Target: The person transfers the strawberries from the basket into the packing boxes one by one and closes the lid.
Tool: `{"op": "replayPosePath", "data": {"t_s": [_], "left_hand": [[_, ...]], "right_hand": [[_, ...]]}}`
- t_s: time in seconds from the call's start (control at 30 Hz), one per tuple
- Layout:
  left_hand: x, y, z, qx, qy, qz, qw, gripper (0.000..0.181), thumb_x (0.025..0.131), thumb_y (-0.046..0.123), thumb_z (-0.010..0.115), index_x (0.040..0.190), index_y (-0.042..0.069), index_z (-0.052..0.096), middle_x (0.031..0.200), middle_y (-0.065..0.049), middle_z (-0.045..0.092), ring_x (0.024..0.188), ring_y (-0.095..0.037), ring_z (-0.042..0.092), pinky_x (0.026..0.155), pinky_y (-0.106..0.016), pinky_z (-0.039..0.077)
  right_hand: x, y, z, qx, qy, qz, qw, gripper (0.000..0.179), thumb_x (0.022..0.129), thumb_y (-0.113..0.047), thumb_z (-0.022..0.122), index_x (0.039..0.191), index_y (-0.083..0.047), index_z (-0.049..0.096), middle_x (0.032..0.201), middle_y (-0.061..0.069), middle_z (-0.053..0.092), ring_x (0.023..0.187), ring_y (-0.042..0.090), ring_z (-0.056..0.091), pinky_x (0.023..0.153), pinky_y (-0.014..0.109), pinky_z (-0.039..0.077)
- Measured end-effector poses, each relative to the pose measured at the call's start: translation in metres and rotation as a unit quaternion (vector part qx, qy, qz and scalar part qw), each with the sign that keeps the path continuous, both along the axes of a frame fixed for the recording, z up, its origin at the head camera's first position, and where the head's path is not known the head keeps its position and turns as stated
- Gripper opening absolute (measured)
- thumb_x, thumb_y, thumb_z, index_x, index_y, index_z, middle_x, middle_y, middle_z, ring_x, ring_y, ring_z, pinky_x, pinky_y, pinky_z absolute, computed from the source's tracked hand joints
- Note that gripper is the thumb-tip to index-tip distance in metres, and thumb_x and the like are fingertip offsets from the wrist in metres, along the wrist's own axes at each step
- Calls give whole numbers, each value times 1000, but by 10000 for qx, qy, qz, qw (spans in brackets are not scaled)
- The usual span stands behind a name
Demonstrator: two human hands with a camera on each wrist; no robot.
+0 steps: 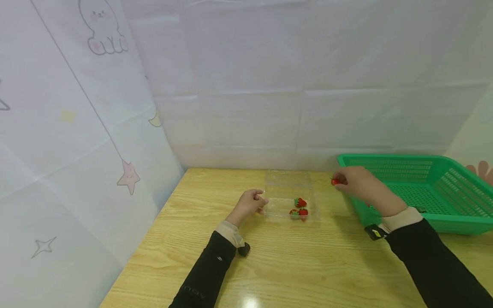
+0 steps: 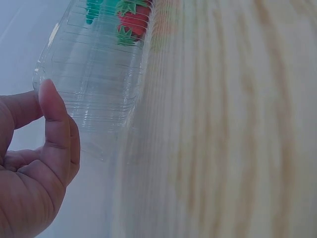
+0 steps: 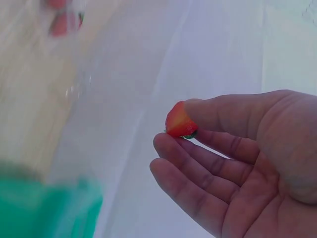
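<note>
Strawberry (image 1: 334, 182), one: right of the clear box (image 1: 278, 207), pinched in your right hand (image 1: 358, 183); likely light, best held by its sides. Box: pinched edgewise by your left hand (image 1: 247, 202); likely flexible.

The strawberries (image 1: 301, 203) are red with green leaves (image 2: 127, 35), the basket (image 1: 454, 223) green, the table (image 1: 289, 261) yellow with wood grain, the sleeves (image 1: 209, 265) black.

Left hand (image 2: 42, 168) pinched the near edge of the clear ribbed container (image 2: 89, 74). Red strawberries (image 2: 133, 21) with green leaves sat inside, far end. Wood-grain worktop (image 2: 233, 124) alongside.
</note>
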State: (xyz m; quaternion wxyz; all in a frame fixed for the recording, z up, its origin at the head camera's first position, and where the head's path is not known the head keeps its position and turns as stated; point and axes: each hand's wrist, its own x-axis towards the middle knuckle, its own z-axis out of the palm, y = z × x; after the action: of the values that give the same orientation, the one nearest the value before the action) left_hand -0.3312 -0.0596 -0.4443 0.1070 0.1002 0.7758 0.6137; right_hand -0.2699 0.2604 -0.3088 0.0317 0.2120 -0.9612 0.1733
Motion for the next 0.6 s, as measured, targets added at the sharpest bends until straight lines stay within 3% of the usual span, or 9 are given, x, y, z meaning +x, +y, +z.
{"op": "replayPosePath", "data": {"t_s": [0.27,0.6], "left_hand": [[-1,-1,-2,-58,-1,45,10000,52,93,9,68,139,-6,46,94,-12,59,75,-24,63,65,-33,59],[1,0,1,-114,7,8,9999,52,94,7,66,140,-7,45,94,-12,59,74,-23,64,64,-32,58]], "right_hand": [[-12,-48,-29,-140,91,337,9993,9,88,-2,68,96,2,66,85,7,64,77,24,60,67,41,53],[-33,-81,-64,-13,21,413,9991,7,86,-1,69,92,-1,67,84,5,62,75,21,56,68,39,51]]}}
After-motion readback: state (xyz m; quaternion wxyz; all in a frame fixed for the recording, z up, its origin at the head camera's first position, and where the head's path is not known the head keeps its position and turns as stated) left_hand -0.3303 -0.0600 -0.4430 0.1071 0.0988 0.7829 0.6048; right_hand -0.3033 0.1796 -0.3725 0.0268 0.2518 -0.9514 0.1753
